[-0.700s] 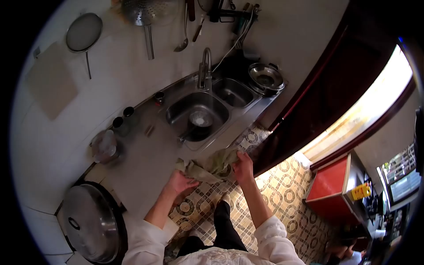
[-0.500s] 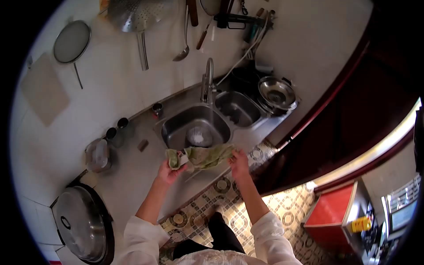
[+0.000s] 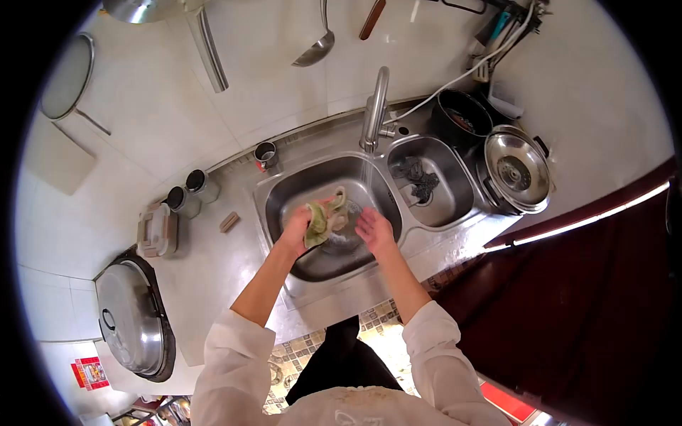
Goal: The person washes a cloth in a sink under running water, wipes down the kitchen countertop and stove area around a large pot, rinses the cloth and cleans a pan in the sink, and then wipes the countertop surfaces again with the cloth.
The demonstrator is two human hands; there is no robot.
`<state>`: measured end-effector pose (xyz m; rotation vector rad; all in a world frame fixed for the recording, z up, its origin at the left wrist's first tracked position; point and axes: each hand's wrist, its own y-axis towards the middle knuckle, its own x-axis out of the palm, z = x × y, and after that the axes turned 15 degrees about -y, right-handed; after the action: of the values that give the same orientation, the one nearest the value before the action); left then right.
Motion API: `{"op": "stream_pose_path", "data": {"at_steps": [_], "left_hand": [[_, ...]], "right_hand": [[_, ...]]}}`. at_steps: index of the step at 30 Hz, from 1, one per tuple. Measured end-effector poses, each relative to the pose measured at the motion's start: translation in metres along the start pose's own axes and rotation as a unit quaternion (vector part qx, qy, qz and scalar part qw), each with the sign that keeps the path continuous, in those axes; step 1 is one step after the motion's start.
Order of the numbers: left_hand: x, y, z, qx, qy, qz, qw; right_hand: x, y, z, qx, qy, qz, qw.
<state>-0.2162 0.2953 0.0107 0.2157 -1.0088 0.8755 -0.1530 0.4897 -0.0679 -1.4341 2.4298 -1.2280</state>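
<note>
A bunched green and whitish cloth [image 3: 321, 221] is gripped in my left hand [image 3: 297, 226], over the larger sink basin [image 3: 284, 202]. My right hand [image 3: 374, 228] is apart from the cloth at the basin's right side, fingers spread and holding nothing. Water runs from the faucet [image 3: 375, 113] into the basin between and beyond my hands. Something round and shiny at the basin's bottom lies partly behind the cloth and my hands.
The smaller basin [image 3: 462, 192] holds dark scrubbing material [image 3: 419, 177]. A metal lidded pot [image 3: 517, 170] and a black pot [image 3: 462, 117] stand at right. Left are a metal cup [image 3: 266, 155], jars [image 3: 202, 186], a plastic container [image 3: 157, 231] and a large domed lid [image 3: 131, 319].
Both hands have moved from the counter's front edge to over the large basin. The cloth, stretched between them before, is now bunched in my left hand; my right hand has let go.
</note>
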Motion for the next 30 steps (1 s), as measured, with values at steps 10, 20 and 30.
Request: {"op": "stream_pose_path", "data": {"at_steps": [10,20,30], "left_hand": [[-0.107,0.08,-0.108,0.036,0.636,-0.016,0.771],[-0.113,0.114,-0.165,-0.267,0.754,0.13,0.586],[-0.048,0.083,-0.111,0.108,0.368,0.176,0.907]], "right_hand": [[-0.018,0.081,0.033,0.112,-0.033,0.036,0.992],[-0.027,0.136,0.084,0.224,-0.13,-0.003,0.966],[-0.027,0.147,0.073,0.242,0.062,-0.128,0.96]]}}
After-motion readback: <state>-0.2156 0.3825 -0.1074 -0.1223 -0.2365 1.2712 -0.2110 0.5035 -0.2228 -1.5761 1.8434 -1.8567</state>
